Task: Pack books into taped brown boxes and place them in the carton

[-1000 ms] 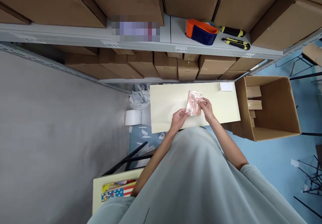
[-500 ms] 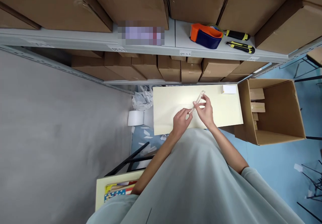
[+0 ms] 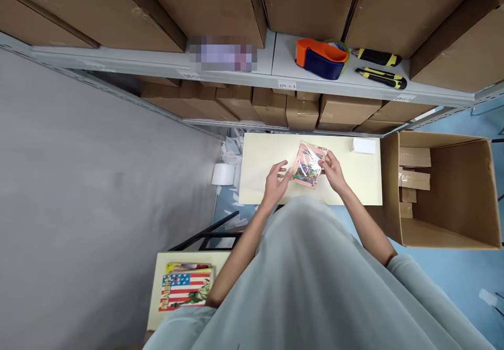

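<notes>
A flat, pinkish packet in shiny clear plastic wrap, with a colourful printed picture, is held just over the cream tabletop. My right hand pinches its right edge between thumb and fingers. At the packet's lower left edge is my left hand, fingers spread apart and the thumb tip close against the plastic; whether it touches I cannot tell. To the right of the packet, a small white box lies near the back of the table.
An open carton with several small brown boxes stands right of the table. The shelf above bears a tape dispenser and two utility knives. A white roll is at left; magazines lie on a lower-left table.
The packet, edge-on between both hands before, now shows its printed face upward. My left hand has loosened and its fingers have spread. The view has shifted slightly, revealing more of the magazines.
</notes>
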Available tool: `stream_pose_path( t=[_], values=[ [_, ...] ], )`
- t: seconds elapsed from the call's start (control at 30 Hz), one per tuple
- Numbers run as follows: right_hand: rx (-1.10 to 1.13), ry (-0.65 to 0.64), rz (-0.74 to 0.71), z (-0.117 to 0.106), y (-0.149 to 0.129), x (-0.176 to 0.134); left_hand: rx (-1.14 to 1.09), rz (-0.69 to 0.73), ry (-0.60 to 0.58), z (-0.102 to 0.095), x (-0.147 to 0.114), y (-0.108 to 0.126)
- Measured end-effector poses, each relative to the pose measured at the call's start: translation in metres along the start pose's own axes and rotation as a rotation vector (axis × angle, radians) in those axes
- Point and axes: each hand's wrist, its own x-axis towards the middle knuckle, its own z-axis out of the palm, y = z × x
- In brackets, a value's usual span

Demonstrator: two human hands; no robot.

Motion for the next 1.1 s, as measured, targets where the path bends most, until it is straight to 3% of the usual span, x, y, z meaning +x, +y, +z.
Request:
stream_pose_path(
  t=[0.13,0.23,0.33,0.5,0.77,0.87,0.97,1.1],
  values=[
    [0.078,-0.089,0.050,-0.011,0.001,-0.004,-0.469,-0.306,-0.318,0.011,0.015,0.009],
    [0.102,-0.161,0.069,-0.014,0.002,-0.008,-0.576,-0.421,-0.401,0.022,0.014,0.013],
    [0.096,-0.179,0.070,-0.018,0.003,-0.011,-0.557,-0.450,-0.358,0.031,0.012,0.010],
    [0.066,-0.165,0.053,-0.023,0.009,-0.011,-0.457,-0.350,-0.238,0.037,0.014,0.001],
    [0.084,-0.038,0.053,-0.023,0.032,-0.002,-0.340,-0.242,-0.130,0.038,0.017,-0.010],
    [0.001,0.072,0.023,-0.021,0.037,-0.005,-0.291,-0.222,-0.082,0.038,0.018,-0.018],
    [-0.036,0.126,0.045,-0.011,0.036,-0.014,-0.188,-0.153,0.025,0.042,0.018,-0.021],
    [0.000,0.017,0.057,0.018,0.031,-0.028,-0.040,-0.030,0.054,0.055,0.008,-0.011]
  ],
)
